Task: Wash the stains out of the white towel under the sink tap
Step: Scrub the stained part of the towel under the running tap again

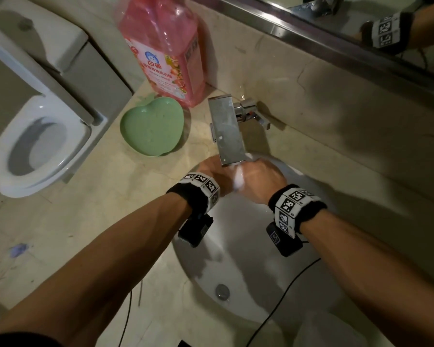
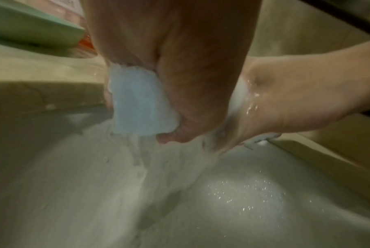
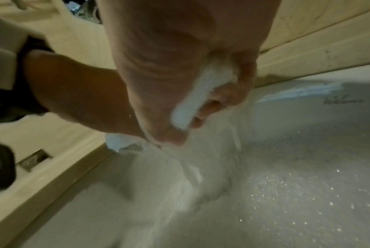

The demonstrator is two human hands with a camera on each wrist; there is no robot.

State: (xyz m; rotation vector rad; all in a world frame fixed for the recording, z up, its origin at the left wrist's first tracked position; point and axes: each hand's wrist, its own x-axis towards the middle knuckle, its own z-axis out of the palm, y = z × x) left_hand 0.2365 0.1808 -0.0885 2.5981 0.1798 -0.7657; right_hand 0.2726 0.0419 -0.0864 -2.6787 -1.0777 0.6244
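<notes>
Both hands are bunched together under the flat steel tap (image 1: 227, 128), over the back of the white sink (image 1: 238, 249). My left hand (image 1: 214, 171) grips a wad of the wet white towel (image 2: 140, 107), which sticks out of its fist in the left wrist view. My right hand (image 1: 262, 180) squeezes another part of the white towel (image 3: 197, 99) between curled fingers (image 3: 226, 95) and palm. Only a strip of the towel (image 1: 238, 177) shows between the two hands in the head view. Water runs off the cloth into the basin. Any stains are hidden.
A pink detergent bottle (image 1: 168, 48) and a green apple-shaped dish (image 1: 152, 130) stand on the marble counter (image 1: 98, 209) left of the tap. A toilet (image 1: 39, 144) is further left. The drain (image 1: 222, 291) sits near the basin's front. Black cables (image 1: 283, 294) cross the sink edge.
</notes>
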